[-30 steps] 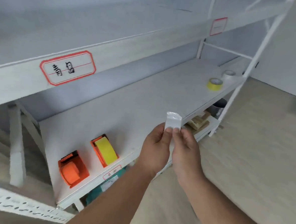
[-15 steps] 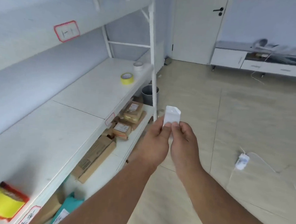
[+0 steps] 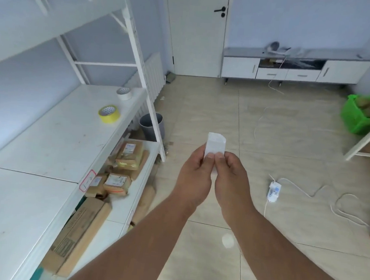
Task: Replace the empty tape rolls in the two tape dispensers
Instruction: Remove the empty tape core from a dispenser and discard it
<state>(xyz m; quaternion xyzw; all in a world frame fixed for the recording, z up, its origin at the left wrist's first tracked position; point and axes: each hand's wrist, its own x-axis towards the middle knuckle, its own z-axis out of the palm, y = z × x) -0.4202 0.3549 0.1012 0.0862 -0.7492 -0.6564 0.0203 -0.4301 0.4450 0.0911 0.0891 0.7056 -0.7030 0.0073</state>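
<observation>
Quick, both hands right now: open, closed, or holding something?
Left hand: closed, pinching the white strip of tape.
Right hand: closed, pinching the same strip.

A small stockroom or packing room. White metal shelving [image 3: 56,132] carries tape rolls [image 3: 109,113] and wrapped parcels [image 3: 128,154]. The floor is tiled [image 3: 288,135].

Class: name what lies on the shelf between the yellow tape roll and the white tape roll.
Nothing: in the head view, bare white shelf separates the yellow tape roll from the white tape roll.
</observation>
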